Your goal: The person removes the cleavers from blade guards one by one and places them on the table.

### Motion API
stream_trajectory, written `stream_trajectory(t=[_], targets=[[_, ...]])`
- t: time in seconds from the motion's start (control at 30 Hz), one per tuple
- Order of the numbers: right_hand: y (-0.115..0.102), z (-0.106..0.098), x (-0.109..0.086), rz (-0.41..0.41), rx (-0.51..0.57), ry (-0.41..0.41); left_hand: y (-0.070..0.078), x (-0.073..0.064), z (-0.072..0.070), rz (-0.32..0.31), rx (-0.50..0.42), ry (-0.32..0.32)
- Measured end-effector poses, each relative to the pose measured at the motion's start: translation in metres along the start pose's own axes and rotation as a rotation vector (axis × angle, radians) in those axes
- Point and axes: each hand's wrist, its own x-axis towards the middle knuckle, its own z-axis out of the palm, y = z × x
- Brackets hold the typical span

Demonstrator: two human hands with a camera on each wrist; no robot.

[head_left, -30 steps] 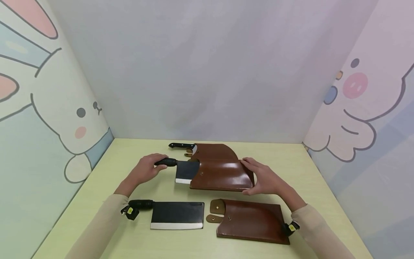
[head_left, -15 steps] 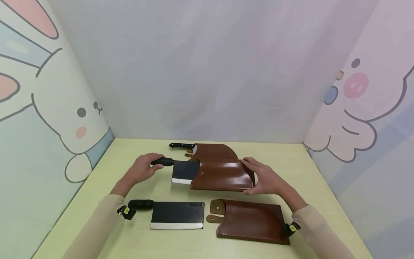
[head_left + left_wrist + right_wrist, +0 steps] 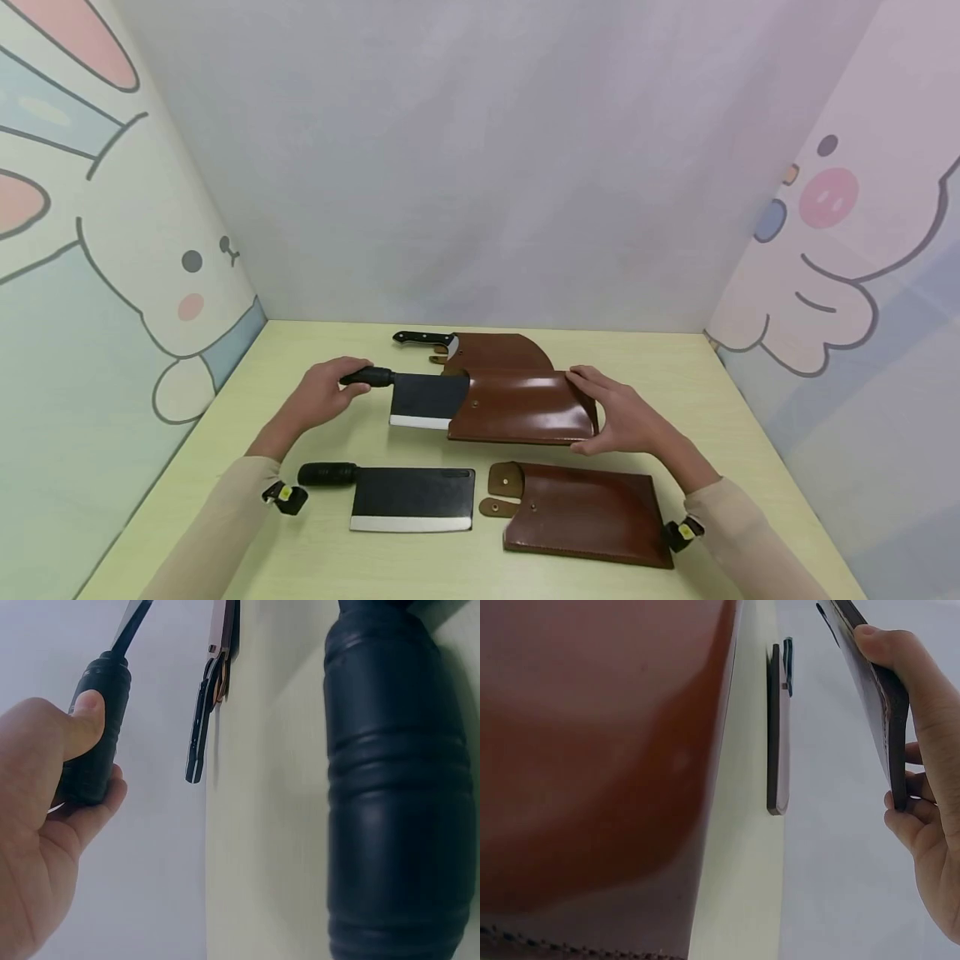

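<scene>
My left hand [image 3: 318, 398] grips the black ribbed handle [image 3: 94, 735] of a cleaver [image 3: 426, 396], its thumb along the side. Part of the dark blade with its bright edge shows; the rest is inside a glossy brown leather sheath [image 3: 525, 404]. Around the sheath's right end my right hand [image 3: 626, 417] holds on, thumb on one edge and fingers on the other, as the right wrist view also shows. Both cleaver and sheath are raised above the table. Nearer to me lies a second cleaver [image 3: 412, 496], bare, beside a second brown sheath [image 3: 588, 512].
Behind the raised sheath, a knife with a black riveted handle [image 3: 422, 337] sits in a brown sheath [image 3: 498, 348] on the pale yellow table [image 3: 247, 392]. A grey back wall [image 3: 487, 167] and cartoon-printed side walls [image 3: 832, 250] enclose it.
My left hand has moved left with the cleaver, so more of its blade shows outside the sheath. My right hand and the sheath have shifted slightly right. The things lying on the table stay put.
</scene>
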Motion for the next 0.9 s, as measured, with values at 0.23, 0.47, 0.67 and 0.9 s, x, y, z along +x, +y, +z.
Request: stream_trajectory(t=[0.23,0.47,0.67,0.9], targets=[[0.005,-0.001,-0.005,0.004,-0.006,-0.003,-0.005,-0.004,-0.004,-0.005,0.007,0.008],[0.007,-0.002,-0.008,-0.013,-0.013,0.02,-0.009,-0.007,-0.005,-0.009,0.011,0.016],[0.007,-0.004,-0.008,-0.017,-0.017,0.023,-0.012,-0.006,-0.007,-0.023,-0.005,0.008],[0.009,-0.008,-0.014,0.0,-0.022,0.026,-0.014,-0.008,-0.01,-0.049,0.012,0.0]])
